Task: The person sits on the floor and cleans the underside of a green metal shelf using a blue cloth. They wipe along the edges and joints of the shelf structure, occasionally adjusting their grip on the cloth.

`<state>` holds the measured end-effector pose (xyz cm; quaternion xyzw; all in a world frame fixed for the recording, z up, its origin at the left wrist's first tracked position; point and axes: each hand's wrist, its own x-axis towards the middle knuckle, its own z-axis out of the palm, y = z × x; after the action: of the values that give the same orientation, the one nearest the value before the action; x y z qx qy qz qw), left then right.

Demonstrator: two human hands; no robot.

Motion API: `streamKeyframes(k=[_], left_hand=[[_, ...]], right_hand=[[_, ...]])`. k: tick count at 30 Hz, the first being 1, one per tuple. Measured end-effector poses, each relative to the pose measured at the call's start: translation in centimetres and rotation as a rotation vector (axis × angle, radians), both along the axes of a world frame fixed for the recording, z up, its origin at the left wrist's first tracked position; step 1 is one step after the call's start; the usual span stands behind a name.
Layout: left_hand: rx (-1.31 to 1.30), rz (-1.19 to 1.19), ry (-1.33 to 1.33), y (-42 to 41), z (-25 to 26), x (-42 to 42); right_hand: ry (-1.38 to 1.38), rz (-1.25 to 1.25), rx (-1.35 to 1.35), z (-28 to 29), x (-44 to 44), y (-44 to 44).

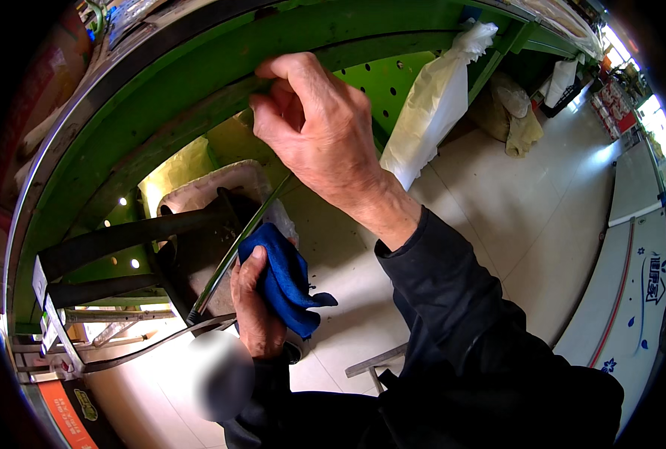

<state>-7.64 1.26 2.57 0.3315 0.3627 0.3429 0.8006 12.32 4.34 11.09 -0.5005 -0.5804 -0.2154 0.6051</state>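
Note:
A folded blue cloth (279, 275) is gripped in my left hand (257, 303), low in front of me. Beside the cloth a thin shiny rod (235, 250) slants from the lower left up towards the green frame. My right hand (322, 123) is raised at the lower edge of the green metal frame (198, 62), its fingers curled in; whether the fingertips hold something small cannot be told. Left of my left hand are dark straps or bars (142, 233) joined to a pale metal bracket (58, 331). A white plastic-lined bin (221, 179) stands behind the rod, partly hidden.
A white plastic bag (437, 95) hangs from the green frame on the right. Further back are a sack (501, 106) and a black crate (563, 95) on the tiled floor. A white cabinet (630, 297) with printed decoration stands at the right. A metal stool leg (375, 362) shows near my body.

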Motion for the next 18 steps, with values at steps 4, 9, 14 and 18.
streamKeyframes(k=[4,9,14,18], left_hand=[[0.004,-0.002,-0.002,0.0,0.1,-0.1],[0.013,-0.003,-0.008,0.2,0.0,-0.2],[0.005,0.011,-0.005,0.1,-0.1,-0.2],[0.000,0.014,-0.002,0.1,0.0,-0.2]], right_hand=[[-0.080,-0.026,0.079,0.0,0.6,0.3],[-0.051,0.015,0.041,0.0,0.7,0.1],[0.028,-0.044,0.034,-0.1,0.3,0.1],[-0.139,-0.086,0.138,-0.9,1.1,0.7]])
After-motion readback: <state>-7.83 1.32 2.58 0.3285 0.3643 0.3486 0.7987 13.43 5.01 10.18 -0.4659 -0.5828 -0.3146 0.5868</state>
